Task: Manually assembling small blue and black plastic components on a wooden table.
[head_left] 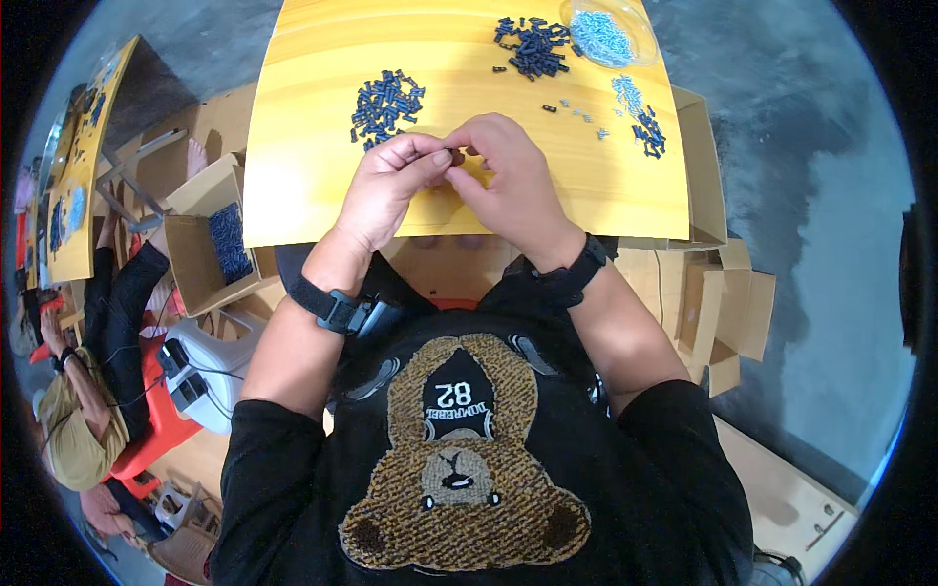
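Note:
Above the near edge of the yellow table [303, 186], both my hands meet with their fingertips together. Thumb and forefinger of my left hand [383, 186] are closed in a pinch on a small dark part [452, 152], mostly hidden by the fingers. My right hand [516, 186] is pinched against the same part from the other side. Just beyond my left hand lies a heap of small dark blue-black pieces [386, 105]. Farther off, to the right, is a heap of black pieces [532, 49].
At the far right a clear round dish [649, 44] holds many tiny light-blue pieces. Loose light-blue bits [627, 95] and dark pieces [648, 133] lie nearer. Cardboard boxes [191, 259] flank the table; the left one holds dark pieces. Another person [83, 420] sits at left.

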Demonstrator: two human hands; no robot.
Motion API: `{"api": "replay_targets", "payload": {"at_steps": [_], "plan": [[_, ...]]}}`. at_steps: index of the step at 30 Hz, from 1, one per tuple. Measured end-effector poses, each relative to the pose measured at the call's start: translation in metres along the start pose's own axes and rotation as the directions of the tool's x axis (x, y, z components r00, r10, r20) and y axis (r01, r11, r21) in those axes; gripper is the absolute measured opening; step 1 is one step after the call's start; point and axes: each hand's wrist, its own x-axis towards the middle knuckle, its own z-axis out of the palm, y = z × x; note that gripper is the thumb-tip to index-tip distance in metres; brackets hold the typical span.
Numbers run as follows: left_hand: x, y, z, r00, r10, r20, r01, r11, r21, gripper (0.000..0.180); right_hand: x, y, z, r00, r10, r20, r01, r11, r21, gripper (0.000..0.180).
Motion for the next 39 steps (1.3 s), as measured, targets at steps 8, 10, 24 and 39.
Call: {"api": "replay_targets", "payload": {"at_steps": [8,10,24,39], "plan": [[0.000,-0.002,0.001,1.000,0.000,-0.001,0.000,1.000,0.003,0.012,0.003,-0.002,-0.002,0.995,-0.103,0.016,0.104,0.987,-0.125,0.014],[0.001,-0.003,0.001,1.000,-0.006,-0.002,0.006,1.000,0.031,0.012,0.002,-0.001,-0.002,0.995,-0.099,0.032,0.102,0.985,-0.135,0.014],[0.002,-0.008,0.003,0.999,0.039,0.007,-0.039,0.997,0.071,0.008,0.004,0.048,-0.045,0.958,0.257,-0.130,-0.273,0.953,-0.132,0.013],[0.001,-0.007,0.004,0.999,0.054,0.004,-0.054,0.993,0.109,0.009,0.017,0.074,-0.056,0.937,0.333,-0.102,-0.327,0.742,-0.585,0.015]]}}
